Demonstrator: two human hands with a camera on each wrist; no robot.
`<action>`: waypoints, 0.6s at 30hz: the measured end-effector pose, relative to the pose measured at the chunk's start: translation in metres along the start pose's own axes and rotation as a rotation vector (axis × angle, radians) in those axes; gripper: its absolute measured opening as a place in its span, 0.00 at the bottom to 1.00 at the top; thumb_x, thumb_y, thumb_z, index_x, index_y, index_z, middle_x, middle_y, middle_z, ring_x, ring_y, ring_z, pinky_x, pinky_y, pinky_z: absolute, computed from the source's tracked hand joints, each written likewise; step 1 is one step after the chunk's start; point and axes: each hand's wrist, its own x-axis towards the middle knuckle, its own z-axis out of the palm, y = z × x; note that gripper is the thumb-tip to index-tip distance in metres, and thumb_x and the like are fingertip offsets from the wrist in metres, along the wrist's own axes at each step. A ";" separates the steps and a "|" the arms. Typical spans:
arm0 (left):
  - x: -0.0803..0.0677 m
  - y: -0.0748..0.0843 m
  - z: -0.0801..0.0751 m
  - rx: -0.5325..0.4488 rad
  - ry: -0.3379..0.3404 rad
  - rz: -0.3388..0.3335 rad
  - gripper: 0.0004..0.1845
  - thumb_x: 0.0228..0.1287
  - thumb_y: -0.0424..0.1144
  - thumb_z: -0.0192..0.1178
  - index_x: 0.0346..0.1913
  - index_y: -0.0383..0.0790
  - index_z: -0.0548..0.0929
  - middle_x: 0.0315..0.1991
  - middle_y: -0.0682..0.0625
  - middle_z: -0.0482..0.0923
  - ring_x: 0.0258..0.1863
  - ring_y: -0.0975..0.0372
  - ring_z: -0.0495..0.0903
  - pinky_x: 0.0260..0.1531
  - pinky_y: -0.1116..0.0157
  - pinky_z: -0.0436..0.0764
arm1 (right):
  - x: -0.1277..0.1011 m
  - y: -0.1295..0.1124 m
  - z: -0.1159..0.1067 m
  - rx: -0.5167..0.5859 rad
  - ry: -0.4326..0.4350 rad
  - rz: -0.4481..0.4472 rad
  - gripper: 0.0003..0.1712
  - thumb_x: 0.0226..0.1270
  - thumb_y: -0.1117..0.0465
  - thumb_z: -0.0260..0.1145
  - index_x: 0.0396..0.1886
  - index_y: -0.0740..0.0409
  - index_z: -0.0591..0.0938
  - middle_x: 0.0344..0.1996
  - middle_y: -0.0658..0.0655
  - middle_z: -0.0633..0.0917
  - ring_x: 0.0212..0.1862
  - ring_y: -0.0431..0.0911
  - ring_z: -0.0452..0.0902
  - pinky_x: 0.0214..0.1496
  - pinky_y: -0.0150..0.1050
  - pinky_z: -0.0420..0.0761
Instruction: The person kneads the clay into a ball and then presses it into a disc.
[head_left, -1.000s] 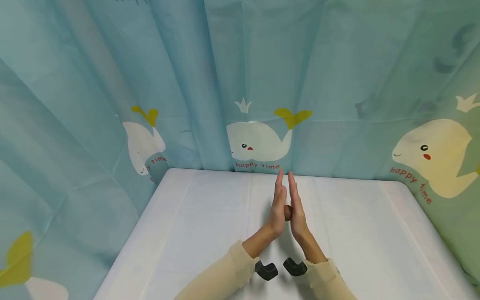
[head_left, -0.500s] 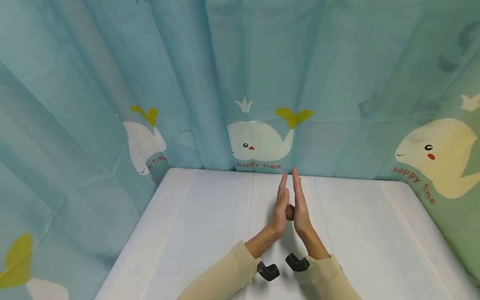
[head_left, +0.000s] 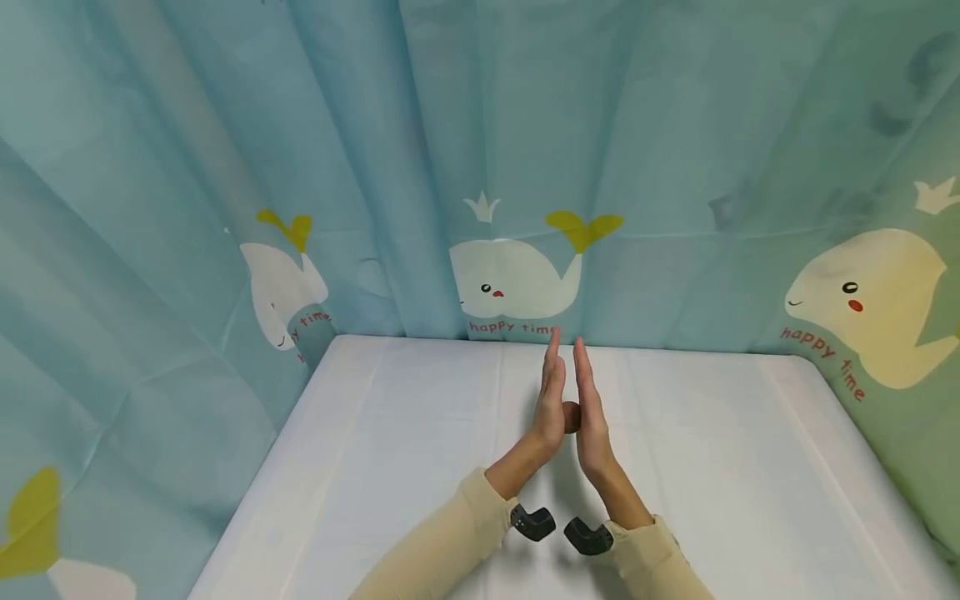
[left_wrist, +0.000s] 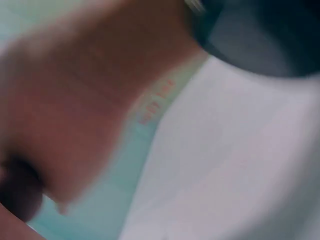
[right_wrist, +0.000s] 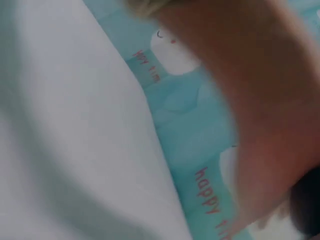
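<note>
A small dark brown ball (head_left: 572, 417) sits between my two upright palms in the head view. My left hand (head_left: 550, 408) presses against its left side, fingers straight and pointing toward the curtain. Against the other side lies the flat palm of my right hand (head_left: 592, 417), its fingers likewise straight. The palms stay a ball's width apart. At the lower left of the left wrist view the ball (left_wrist: 21, 195) shows dark and blurred beside a palm. Part of the ball (right_wrist: 307, 205) also appears at the right edge of the right wrist view.
A white-covered table (head_left: 405, 425) spreads beneath the hands. Behind it and at both sides hangs a blue-green curtain (head_left: 675, 167) printed with whales and "happy time". Black curved devices (head_left: 532, 523) are worn at both wrists, by the beige sleeves (head_left: 450, 542).
The palms slide against each other: the right hand reached farther forward half a second ago, and the left fingertips now reach slightly farther. The ball stays between them.
</note>
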 end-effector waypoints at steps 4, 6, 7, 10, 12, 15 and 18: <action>-0.006 -0.009 0.000 0.008 -0.013 -0.050 0.33 0.83 0.56 0.27 0.85 0.54 0.44 0.84 0.55 0.40 0.81 0.59 0.44 0.76 0.47 0.46 | 0.002 -0.008 0.000 -0.098 0.008 -0.003 0.33 0.86 0.46 0.29 0.85 0.43 0.47 0.84 0.46 0.42 0.82 0.45 0.24 0.77 0.60 0.29; -0.011 -0.011 0.002 0.012 -0.018 -0.059 0.33 0.83 0.56 0.28 0.84 0.55 0.44 0.84 0.54 0.40 0.71 0.58 0.64 0.69 0.53 0.61 | 0.005 -0.008 -0.003 -0.118 0.008 -0.004 0.33 0.86 0.45 0.29 0.86 0.42 0.47 0.84 0.47 0.42 0.82 0.46 0.23 0.77 0.61 0.28; -0.014 -0.011 0.003 0.017 -0.016 -0.061 0.32 0.83 0.56 0.28 0.84 0.56 0.44 0.84 0.54 0.40 0.69 0.61 0.64 0.68 0.56 0.61 | 0.006 -0.007 -0.006 -0.124 0.012 -0.002 0.33 0.86 0.45 0.29 0.85 0.42 0.47 0.84 0.48 0.42 0.82 0.45 0.25 0.77 0.60 0.29; -0.020 -0.009 0.007 0.014 -0.013 -0.038 0.32 0.83 0.55 0.29 0.84 0.56 0.44 0.84 0.55 0.39 0.65 0.64 0.65 0.66 0.58 0.62 | 0.009 0.000 -0.013 -0.088 0.010 0.030 0.32 0.86 0.45 0.27 0.85 0.40 0.46 0.84 0.47 0.41 0.82 0.42 0.28 0.78 0.54 0.34; -0.022 -0.005 0.009 0.007 -0.013 -0.013 0.32 0.83 0.54 0.28 0.84 0.56 0.43 0.84 0.56 0.39 0.73 0.65 0.58 0.72 0.56 0.56 | 0.009 0.005 -0.016 -0.031 0.004 0.058 0.32 0.86 0.46 0.26 0.85 0.39 0.44 0.84 0.46 0.40 0.82 0.41 0.29 0.78 0.50 0.35; -0.017 0.003 0.008 -0.017 -0.008 0.033 0.32 0.83 0.52 0.28 0.85 0.51 0.42 0.84 0.54 0.38 0.81 0.61 0.40 0.77 0.48 0.41 | 0.007 0.011 -0.014 0.043 -0.003 0.065 0.32 0.86 0.47 0.25 0.86 0.43 0.44 0.84 0.48 0.41 0.82 0.42 0.31 0.79 0.46 0.36; -0.007 0.008 0.002 -0.013 0.020 0.031 0.33 0.83 0.52 0.28 0.85 0.50 0.41 0.84 0.53 0.37 0.82 0.58 0.38 0.77 0.45 0.39 | 0.001 0.011 -0.006 0.058 -0.023 0.034 0.33 0.87 0.47 0.25 0.86 0.47 0.43 0.84 0.49 0.42 0.83 0.45 0.31 0.79 0.48 0.35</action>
